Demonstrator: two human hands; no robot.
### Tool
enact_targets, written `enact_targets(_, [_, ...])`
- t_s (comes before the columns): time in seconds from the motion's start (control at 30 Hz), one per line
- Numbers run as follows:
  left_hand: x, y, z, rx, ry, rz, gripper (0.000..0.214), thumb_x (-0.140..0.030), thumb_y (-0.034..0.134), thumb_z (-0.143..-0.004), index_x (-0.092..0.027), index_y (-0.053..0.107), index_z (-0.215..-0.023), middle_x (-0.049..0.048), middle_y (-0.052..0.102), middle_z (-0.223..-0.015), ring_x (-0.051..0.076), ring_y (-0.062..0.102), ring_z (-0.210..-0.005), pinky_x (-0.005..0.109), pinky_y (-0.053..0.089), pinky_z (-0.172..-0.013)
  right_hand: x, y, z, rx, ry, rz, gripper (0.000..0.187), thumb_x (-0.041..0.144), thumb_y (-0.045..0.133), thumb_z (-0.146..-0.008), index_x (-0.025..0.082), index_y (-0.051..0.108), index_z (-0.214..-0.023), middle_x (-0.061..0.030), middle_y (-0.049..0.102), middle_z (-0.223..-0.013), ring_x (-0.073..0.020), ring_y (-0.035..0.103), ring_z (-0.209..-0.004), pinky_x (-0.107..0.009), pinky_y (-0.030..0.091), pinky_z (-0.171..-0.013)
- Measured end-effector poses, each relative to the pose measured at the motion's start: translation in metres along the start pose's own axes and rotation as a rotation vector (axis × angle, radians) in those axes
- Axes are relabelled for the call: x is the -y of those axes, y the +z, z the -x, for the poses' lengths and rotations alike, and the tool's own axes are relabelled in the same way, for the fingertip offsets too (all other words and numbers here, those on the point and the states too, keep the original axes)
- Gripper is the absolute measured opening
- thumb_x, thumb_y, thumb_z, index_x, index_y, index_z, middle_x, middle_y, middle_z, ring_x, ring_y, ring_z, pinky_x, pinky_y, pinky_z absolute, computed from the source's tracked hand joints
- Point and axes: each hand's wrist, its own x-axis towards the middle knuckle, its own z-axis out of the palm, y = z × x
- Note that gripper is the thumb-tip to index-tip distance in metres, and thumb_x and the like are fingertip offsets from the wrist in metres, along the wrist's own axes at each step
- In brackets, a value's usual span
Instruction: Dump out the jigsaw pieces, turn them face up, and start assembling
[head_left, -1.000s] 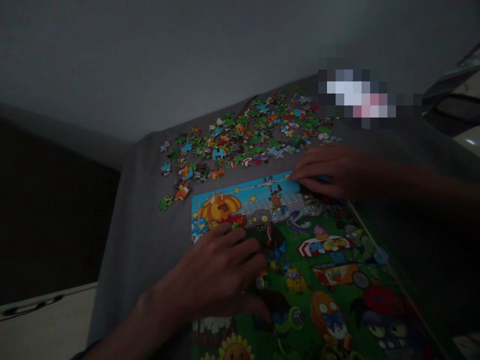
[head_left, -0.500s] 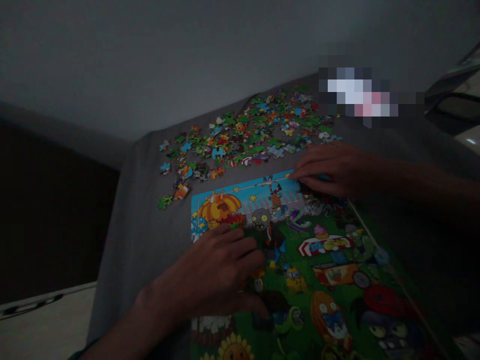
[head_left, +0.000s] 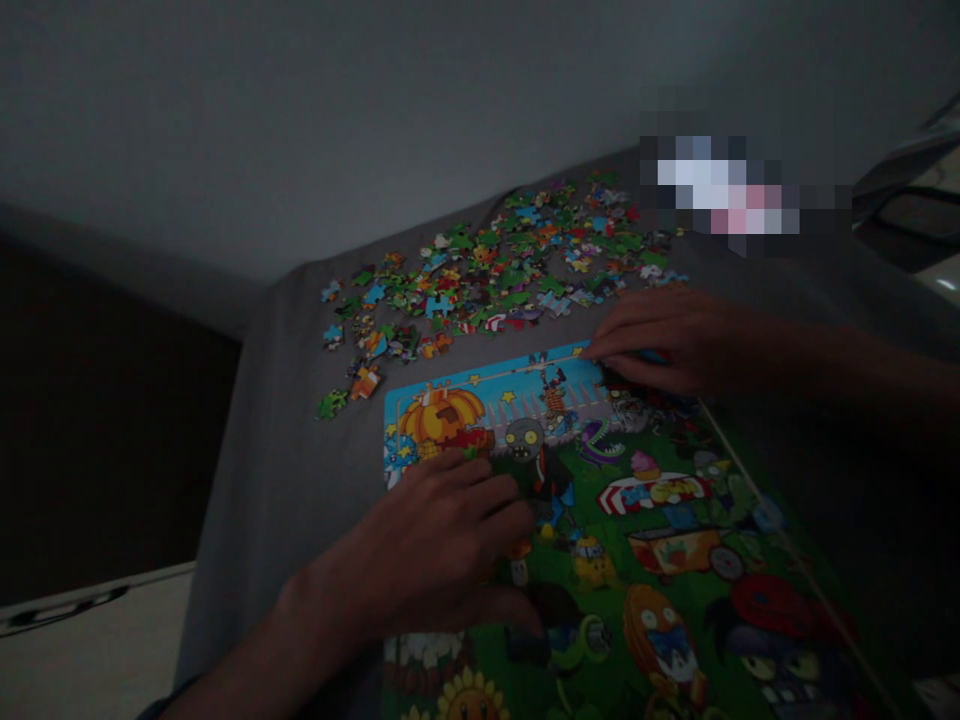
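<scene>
A colourful cartoon jigsaw picture board (head_left: pixel 645 520) lies on a grey cloth (head_left: pixel 285 440). My left hand (head_left: pixel 442 550) rests flat on the board's left part, fingers spread, beside an orange pumpkin figure (head_left: pixel 439 415). My right hand (head_left: pixel 667 335) lies across the board's far edge, fingers stretched together and pressing near the blue sky strip. Whether a small piece sits under the fingertips is hidden. A scatter of loose puzzle pieces (head_left: pixel 495 275) lies beyond the board.
The room is dim. A few stray pieces (head_left: pixel 352 385) lie left of the board near the cloth's left edge. A blurred patch (head_left: pixel 731 195) sits at the back right. A pale floor strip (head_left: pixel 90 640) shows at lower left.
Almost nothing moved; both hands stay pressed on the board, with only a slight shift of the view.
</scene>
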Motion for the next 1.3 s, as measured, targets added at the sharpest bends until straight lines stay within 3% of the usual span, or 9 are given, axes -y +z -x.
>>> enact_targets(0.4, [-0.002, 0.003, -0.002, -0.026, -0.002, -0.006, 0.054, -0.075, 0.063, -0.085, -0.021, 0.060, -0.087, -0.0004, 0.064, -0.080, 0.018, 0.058, -0.070, 0.034, 0.039, -0.063, -0.003, 0.003, 0.002, -0.010, -0.015, 0.007, 0.025, 0.025, 0.052, -0.099, 0.020, 0.075, -0.107, -0.0059, 0.075, -0.100, -0.0191, 0.066, -0.093, -0.033, 0.048, -0.083])
enact_targets(0.57, [0.007, -0.014, 0.004, -0.107, -0.056, 0.028, 0.060, -0.079, 0.053, -0.088, -0.020, 0.062, -0.094, 0.0008, 0.067, -0.082, 0.019, 0.062, -0.076, 0.034, 0.044, -0.069, -0.001, 0.000, 0.001, -0.014, -0.052, 0.024, 0.024, 0.023, 0.051, -0.100, 0.017, 0.073, -0.107, -0.0073, 0.074, -0.100, -0.0185, 0.065, -0.093, -0.033, 0.049, -0.083])
enact_targets(0.67, [0.032, -0.030, 0.018, -0.223, -0.199, -0.015, 0.049, -0.069, 0.056, -0.093, -0.020, 0.062, -0.095, 0.0020, 0.069, -0.086, 0.019, 0.065, -0.080, 0.032, 0.047, -0.072, 0.001, -0.003, 0.000, 0.007, -0.064, 0.033, 0.024, 0.021, 0.050, -0.101, 0.014, 0.072, -0.107, -0.0090, 0.074, -0.099, -0.0189, 0.064, -0.092, -0.034, 0.049, -0.082])
enact_targets(0.77, [0.071, -0.036, 0.040, -0.435, -0.502, -0.118, 0.024, -0.043, 0.055, -0.101, -0.021, 0.064, -0.095, 0.0016, 0.068, -0.087, 0.018, 0.064, -0.080, 0.031, 0.048, -0.075, 0.002, -0.003, -0.001, -0.008, -0.090, 0.026, 0.023, 0.018, 0.051, -0.101, 0.013, 0.072, -0.107, -0.0091, 0.073, -0.098, -0.0194, 0.064, -0.089, -0.035, 0.049, -0.079])
enact_targets(0.87, [0.113, -0.030, 0.062, -0.598, -0.800, -0.220, 0.023, -0.040, 0.057, -0.097, -0.022, 0.068, -0.106, 0.0050, 0.069, -0.098, 0.022, 0.065, -0.090, 0.035, 0.051, -0.083, 0.001, 0.001, 0.000, -0.040, -0.113, 0.014, 0.022, 0.017, 0.051, -0.100, 0.013, 0.071, -0.108, -0.0092, 0.073, -0.099, -0.0202, 0.064, -0.091, -0.036, 0.050, -0.080])
enact_targets(0.97, [0.145, -0.015, 0.072, -0.586, -0.922, -0.210, 0.040, -0.041, 0.054, -0.095, -0.021, 0.063, -0.129, 0.0102, 0.067, -0.126, 0.029, 0.060, -0.119, 0.042, 0.050, -0.098, 0.001, 0.003, 0.000, -0.044, -0.117, 0.020, 0.022, 0.015, 0.051, -0.100, 0.012, 0.071, -0.108, -0.0100, 0.073, -0.100, -0.0205, 0.064, -0.093, -0.037, 0.051, -0.082])
enact_targets(1.07, [0.163, -0.001, 0.070, -0.531, -0.988, -0.151, 0.051, -0.036, 0.051, -0.094, -0.018, 0.053, -0.142, 0.0129, 0.062, -0.140, 0.032, 0.054, -0.132, 0.050, 0.043, -0.111, 0.003, 0.003, 0.000, -0.041, -0.115, 0.034, 0.023, 0.015, 0.050, -0.100, 0.012, 0.071, -0.107, -0.0106, 0.074, -0.099, -0.0207, 0.065, -0.092, -0.037, 0.051, -0.082])
enact_targets(1.17, [0.172, 0.007, 0.065, -0.505, -1.010, -0.123, 0.052, -0.033, 0.051, -0.094, -0.018, 0.054, -0.144, 0.0128, 0.064, -0.139, 0.034, 0.055, -0.133, 0.055, 0.041, -0.113, 0.003, 0.002, 0.000, -0.034, -0.102, 0.033, 0.024, 0.016, 0.049, -0.100, 0.013, 0.072, -0.107, -0.0105, 0.074, -0.100, -0.0205, 0.065, -0.093, -0.037, 0.052, -0.082])
enact_targets(1.3, [0.175, 0.004, 0.066, -0.523, -1.012, -0.108, 0.048, -0.033, 0.056, -0.093, -0.020, 0.059, -0.139, 0.0110, 0.071, -0.129, 0.032, 0.063, -0.122, 0.052, 0.048, -0.106, 0.001, 0.002, 0.001, -0.043, -0.098, 0.030, 0.023, 0.019, 0.049, -0.101, 0.017, 0.072, -0.108, -0.0081, 0.074, -0.100, -0.0196, 0.066, -0.093, -0.036, 0.051, -0.083])
